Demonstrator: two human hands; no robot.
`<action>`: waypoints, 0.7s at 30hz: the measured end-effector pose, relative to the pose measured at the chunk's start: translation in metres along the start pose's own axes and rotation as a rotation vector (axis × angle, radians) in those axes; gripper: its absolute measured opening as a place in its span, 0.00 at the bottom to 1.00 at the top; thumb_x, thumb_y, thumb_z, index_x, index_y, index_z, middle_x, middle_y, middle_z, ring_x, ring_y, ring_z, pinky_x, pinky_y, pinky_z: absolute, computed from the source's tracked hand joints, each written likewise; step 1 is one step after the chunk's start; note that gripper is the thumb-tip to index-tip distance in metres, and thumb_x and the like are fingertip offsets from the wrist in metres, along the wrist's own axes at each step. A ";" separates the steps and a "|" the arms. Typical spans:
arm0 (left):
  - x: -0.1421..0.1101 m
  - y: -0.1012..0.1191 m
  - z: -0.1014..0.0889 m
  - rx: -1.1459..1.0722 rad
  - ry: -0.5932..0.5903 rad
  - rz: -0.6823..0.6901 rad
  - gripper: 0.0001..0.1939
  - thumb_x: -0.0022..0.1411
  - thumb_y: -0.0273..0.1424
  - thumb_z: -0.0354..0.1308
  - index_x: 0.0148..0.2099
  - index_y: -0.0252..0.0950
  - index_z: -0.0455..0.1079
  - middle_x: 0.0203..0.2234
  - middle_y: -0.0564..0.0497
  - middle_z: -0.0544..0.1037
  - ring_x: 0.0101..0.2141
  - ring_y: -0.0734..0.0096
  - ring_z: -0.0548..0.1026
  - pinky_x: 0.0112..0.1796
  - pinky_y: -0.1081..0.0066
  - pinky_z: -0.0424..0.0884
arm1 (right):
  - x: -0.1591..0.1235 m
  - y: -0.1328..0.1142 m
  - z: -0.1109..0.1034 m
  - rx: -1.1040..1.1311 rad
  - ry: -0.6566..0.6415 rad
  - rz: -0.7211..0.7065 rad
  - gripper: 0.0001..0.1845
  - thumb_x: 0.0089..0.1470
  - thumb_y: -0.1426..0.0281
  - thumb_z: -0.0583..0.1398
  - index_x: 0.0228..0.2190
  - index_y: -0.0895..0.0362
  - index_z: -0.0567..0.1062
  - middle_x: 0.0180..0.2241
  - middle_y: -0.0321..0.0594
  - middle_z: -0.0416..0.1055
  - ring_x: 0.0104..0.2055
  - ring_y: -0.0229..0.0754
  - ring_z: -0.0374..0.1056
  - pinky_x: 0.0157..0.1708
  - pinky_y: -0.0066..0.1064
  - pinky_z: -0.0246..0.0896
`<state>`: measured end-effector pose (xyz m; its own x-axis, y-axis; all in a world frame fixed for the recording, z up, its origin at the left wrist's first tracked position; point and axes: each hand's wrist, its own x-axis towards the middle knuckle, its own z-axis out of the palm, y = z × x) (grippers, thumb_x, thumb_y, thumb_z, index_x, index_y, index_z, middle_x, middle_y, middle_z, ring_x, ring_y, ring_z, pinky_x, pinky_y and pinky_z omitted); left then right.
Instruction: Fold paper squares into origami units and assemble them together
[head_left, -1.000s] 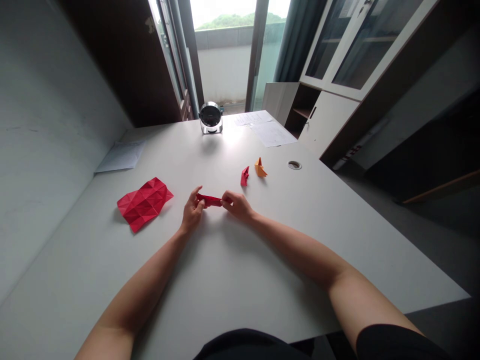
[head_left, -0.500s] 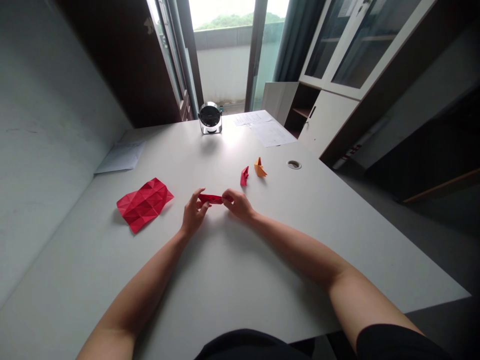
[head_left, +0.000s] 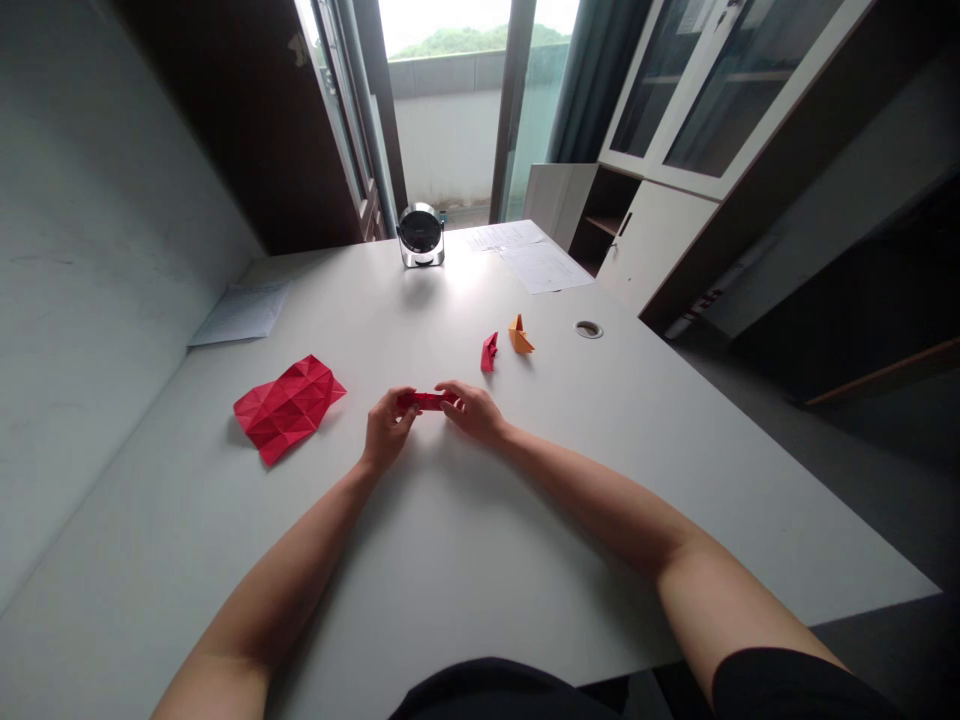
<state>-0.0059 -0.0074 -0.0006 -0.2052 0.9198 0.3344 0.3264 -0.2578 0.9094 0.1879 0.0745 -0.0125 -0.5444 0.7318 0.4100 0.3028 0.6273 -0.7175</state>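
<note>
A narrow strip of folded red paper (head_left: 429, 402) spans the gap between my two hands, just over the white table (head_left: 450, 560). My left hand (head_left: 388, 425) is closed on its left end, thumb below and fingers above. Its right end sits in the closed fingers of my right hand (head_left: 474, 410). The paper's ends are partly hidden by the fingers. Beyond my right hand stand a small red origami piece (head_left: 489, 352) and an orange origami piece (head_left: 520, 336). A creased, spread-out red sheet (head_left: 291, 408) lies to the left of my left hand.
At the table's far side is a round black device on a silver stand (head_left: 421, 236). Printed papers (head_left: 544, 265) lie at the far right, and a pale paper stack (head_left: 241, 312) at the far left by the wall. A round cable hole (head_left: 589, 329) is near the right edge.
The folded red paper now lies straighter and more level between my hands. My left fingers have come down around it, and my right fingers have shifted from a tight pinch to stretch along its top.
</note>
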 end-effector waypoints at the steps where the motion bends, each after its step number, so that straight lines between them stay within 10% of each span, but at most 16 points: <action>1: 0.000 0.000 0.000 0.017 -0.012 0.012 0.14 0.63 0.36 0.62 0.50 0.39 0.71 0.39 0.48 0.80 0.35 0.65 0.81 0.40 0.63 0.79 | 0.000 -0.001 0.000 -0.025 -0.011 -0.014 0.14 0.60 0.72 0.60 0.48 0.53 0.75 0.40 0.38 0.77 0.30 0.36 0.68 0.37 0.28 0.63; 21: -0.002 0.007 -0.001 0.178 -0.032 0.077 0.09 0.65 0.36 0.59 0.46 0.40 0.73 0.36 0.50 0.82 0.36 0.66 0.81 0.44 0.64 0.77 | -0.002 -0.003 -0.001 -0.175 -0.096 -0.100 0.07 0.65 0.66 0.59 0.35 0.55 0.75 0.32 0.37 0.72 0.33 0.37 0.64 0.35 0.27 0.54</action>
<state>-0.0043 -0.0112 0.0055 -0.1450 0.9092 0.3903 0.4982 -0.2737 0.8227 0.1895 0.0716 -0.0107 -0.6482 0.6398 0.4129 0.3702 0.7386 -0.5634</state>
